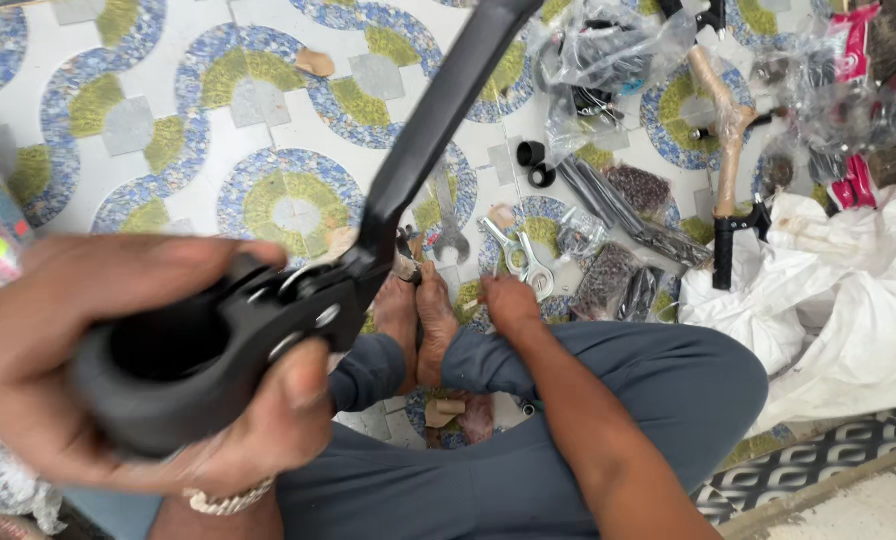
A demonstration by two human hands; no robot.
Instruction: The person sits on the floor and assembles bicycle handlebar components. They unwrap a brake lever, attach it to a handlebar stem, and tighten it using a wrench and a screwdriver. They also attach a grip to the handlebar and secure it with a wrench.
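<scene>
Patterned tile floor below; left hand gripping black clamp part, right hand reaching, seemingly empty, toward spanner; tightening likely next.

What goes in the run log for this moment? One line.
left hand: holds black grip | right hand: on floor by spanner | seated, tiled floor
</scene>
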